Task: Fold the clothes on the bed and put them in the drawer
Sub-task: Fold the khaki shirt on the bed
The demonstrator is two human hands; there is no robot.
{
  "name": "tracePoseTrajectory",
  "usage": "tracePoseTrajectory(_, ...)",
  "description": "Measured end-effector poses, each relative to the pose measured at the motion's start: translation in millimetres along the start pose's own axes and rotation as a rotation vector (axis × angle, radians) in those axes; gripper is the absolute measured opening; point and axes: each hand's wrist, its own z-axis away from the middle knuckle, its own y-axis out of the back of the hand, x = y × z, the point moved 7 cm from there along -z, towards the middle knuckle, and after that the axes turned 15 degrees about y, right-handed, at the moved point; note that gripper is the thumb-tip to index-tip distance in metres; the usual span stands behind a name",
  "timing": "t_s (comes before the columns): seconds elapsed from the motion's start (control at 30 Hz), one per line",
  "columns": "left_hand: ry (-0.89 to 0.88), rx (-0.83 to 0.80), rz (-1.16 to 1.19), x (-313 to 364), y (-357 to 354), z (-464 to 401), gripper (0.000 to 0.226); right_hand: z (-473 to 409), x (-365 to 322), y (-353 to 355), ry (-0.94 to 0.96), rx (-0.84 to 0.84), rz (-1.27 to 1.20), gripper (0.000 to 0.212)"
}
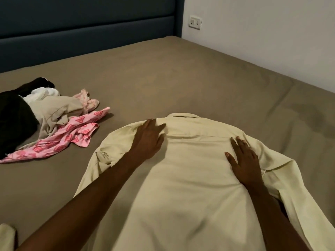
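item: cream shirt (190, 178), woven cotton by the look, collar away from the person, laid back-up and flat on the near half of the bed (199, 73); sleeves spread to either side, yoke seam visible, a few soft creases.
left hand (147, 140): fingers straight, palm pressing the left shoulder, grasping nothing.
right hand (243, 163): fingers splayed flat below the right shoulder, likewise holding nothing.
step, as judged: smoothing before the first fold; next move calls for bringing a sleeve and side panel in across the back.
pile of unfolded clothes (45, 116): well apart at left; black, white, beige and pink-patterned pieces, crumpled.
bed sheet: taupe, matte, faintly wrinkled.
headboard (81, 33): dark blue, padded panels.
wall socket (195, 22): white.
drawer: not in view.
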Motion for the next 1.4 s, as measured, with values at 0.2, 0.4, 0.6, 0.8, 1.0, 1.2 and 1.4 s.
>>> tracePoseTrajectory(0.2, 0.102, -0.299, -0.09, -17, -59, -35, 0.07, 2, 4, -4, -0.018, 0.011, -0.037, 0.069)
tracePoseTrajectory(0.4, 0.058, -0.139, -0.254, 3, -45, -8, 0.064, 0, 9, -11, -0.055, -0.015, -0.068, 0.077)
tracePoseTrajectory(0.6, 0.08, -0.172, -0.098, 17, -56, 61, 0.081, 0, 10, -10, -0.084, -0.046, -0.067, 0.078)
tracePoseTrajectory(0.8, 0.127, -0.392, -0.06, 10, -34, 62, 0.108, -4, -1, 0, -0.138, -0.167, -0.059, 0.085)
tracePoseTrajectory(1.0, 0.342, -0.048, 0.134, -62, 61, 156, 0.074, -13, -12, 5, -0.105, -0.335, 0.221, 0.087)
tracePoseTrajectory(1.2, 0.923, -0.179, 0.212, -175, 146, 293, 0.091, -33, -111, 27, -0.13, -0.355, 0.394, 0.081)
tracePoseTrajectory(1.4, 0.791, -0.346, -0.044, -164, 149, 357, 0.054, -9, -283, -2, 0.084, -0.176, 0.072, 0.066)
